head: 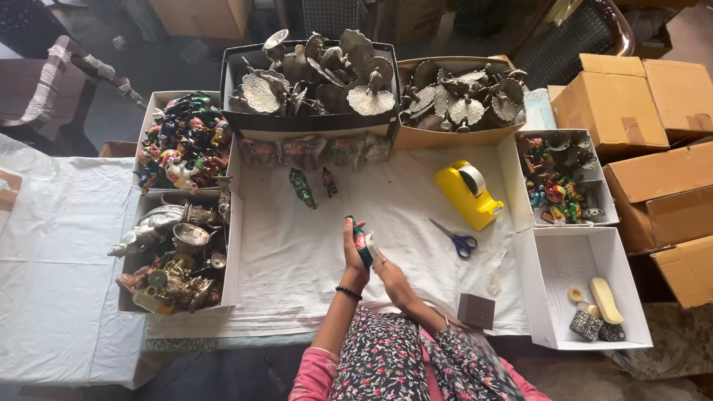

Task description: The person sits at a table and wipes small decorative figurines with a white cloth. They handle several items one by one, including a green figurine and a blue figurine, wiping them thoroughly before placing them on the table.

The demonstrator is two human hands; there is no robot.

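Gripped upright in the closed left hand (354,256) near the tabletop's (312,252) front edge, a small painted figurine (361,239) was steadied by the right hand's (388,273) fingers; chipping could be caused by a slip.

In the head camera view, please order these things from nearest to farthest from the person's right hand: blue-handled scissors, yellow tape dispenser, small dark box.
From the right hand:
1. Blue-handled scissors, to its right.
2. Small dark box, lower right, at the cloth's edge.
3. Yellow tape dispenser, upper right.
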